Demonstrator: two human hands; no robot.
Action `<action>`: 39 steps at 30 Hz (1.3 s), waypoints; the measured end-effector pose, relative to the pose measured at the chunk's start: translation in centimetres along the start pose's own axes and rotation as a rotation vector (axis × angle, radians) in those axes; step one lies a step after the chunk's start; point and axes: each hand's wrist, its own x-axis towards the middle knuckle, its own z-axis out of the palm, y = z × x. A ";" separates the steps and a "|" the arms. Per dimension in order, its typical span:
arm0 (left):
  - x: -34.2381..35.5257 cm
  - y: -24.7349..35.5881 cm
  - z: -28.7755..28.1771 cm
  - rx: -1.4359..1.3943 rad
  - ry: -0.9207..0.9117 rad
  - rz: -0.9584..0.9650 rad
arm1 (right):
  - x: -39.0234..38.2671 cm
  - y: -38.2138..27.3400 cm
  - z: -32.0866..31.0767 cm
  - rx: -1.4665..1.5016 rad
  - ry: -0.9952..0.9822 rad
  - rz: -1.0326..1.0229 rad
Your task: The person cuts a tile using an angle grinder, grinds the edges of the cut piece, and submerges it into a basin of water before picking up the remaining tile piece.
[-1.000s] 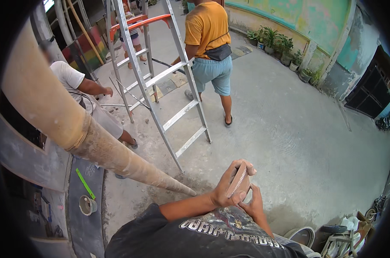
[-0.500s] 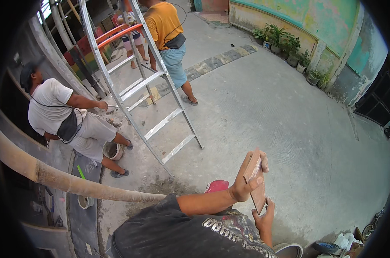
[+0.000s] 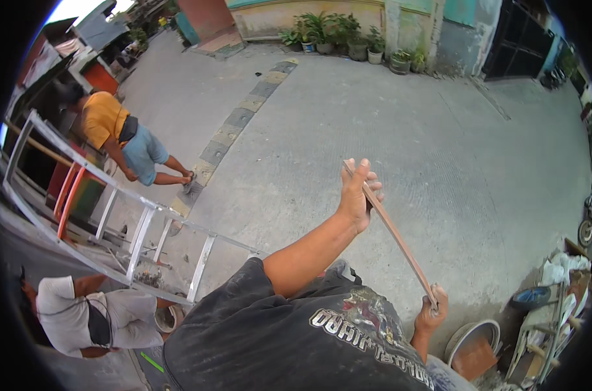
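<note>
A long, thin reddish-brown tile (image 3: 400, 241) is held out in front of me, seen nearly edge-on and slanting from upper left to lower right. My left hand (image 3: 357, 195) grips its far upper end, thumb along the edge. Around its lower, nearer end my right hand (image 3: 431, 311) is closed. Close by that hand, at lower right, stands a round metal basin (image 3: 495, 326) with a flat reddish-brown tile (image 3: 475, 358) inside.
An aluminium ladder (image 3: 133, 247) stands at left. A person in orange (image 3: 107, 120) is beyond it, and a person in white (image 3: 61, 306) is at lower left. Potted plants (image 3: 358, 49) line the far wall. At right lies a pile of scrap (image 3: 560, 287).
My view has swung right, so the ladder and people sit farther left. The tile has turned nearly edge-on, and my hands are farther apart along it. The basin shows more fully.
</note>
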 end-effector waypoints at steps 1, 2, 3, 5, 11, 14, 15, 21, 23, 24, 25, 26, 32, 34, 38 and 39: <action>1.0 -0.5 1.2 0.085 -0.072 -0.015 | 0.5 -0.6 -0.2 0.010 0.053 0.063; 2.7 -1.7 1.6 0.101 -0.103 -0.055 | 1.3 -1.3 -0.5 -0.002 0.094 0.149; 4.3 -3.0 2.0 0.099 -0.179 -0.093 | 1.3 -0.2 -0.8 0.079 0.176 0.185; 4.8 -4.8 5.2 0.122 -0.203 -0.153 | 3.2 -1.7 -1.9 0.099 0.239 0.373; 7.6 -15.3 12.5 0.204 -0.426 -0.331 | 3.9 4.7 -8.9 0.429 0.512 0.574; 7.1 -21.9 18.0 0.292 -0.491 -0.375 | 4.3 8.2 -14.6 0.440 0.577 0.668; 6.6 -24.0 19.9 0.330 -0.494 -0.391 | 4.5 9.4 -16.9 0.422 0.583 0.731; 4.2 -34.0 30.7 0.472 -0.622 -0.584 | 7.7 11.3 -30.9 0.259 0.761 0.903; 4.1 -37.3 34.2 0.524 -0.725 -0.621 | 7.3 13.1 -34.6 0.271 0.823 0.893; 4.2 -39.0 35.9 0.556 -0.826 -0.653 | 7.0 14.0 -36.1 0.271 0.874 0.873; 4.5 -40.6 37.3 0.573 -0.844 -0.663 | 6.8 14.7 -36.9 0.279 0.900 0.874; 4.6 -42.4 39.0 0.568 -0.882 -0.698 | 7.1 15.4 -38.1 0.295 0.952 0.897; 4.8 -53.8 50.5 0.677 -1.022 -0.800 | 10.3 19.6 -41.5 -0.212 1.236 0.958; 5.8 -58.1 54.2 0.723 -1.097 -0.847 | 12.3 21.4 -42.7 -0.626 1.262 0.934; 7.9 -66.7 62.4 0.763 -1.233 -0.964 | 17.3 23.4 -45.2 -0.823 1.327 0.837; 8.4 -68.3 64.0 0.762 -1.250 -0.973 | 17.6 23.7 -45.7 -0.793 1.393 0.821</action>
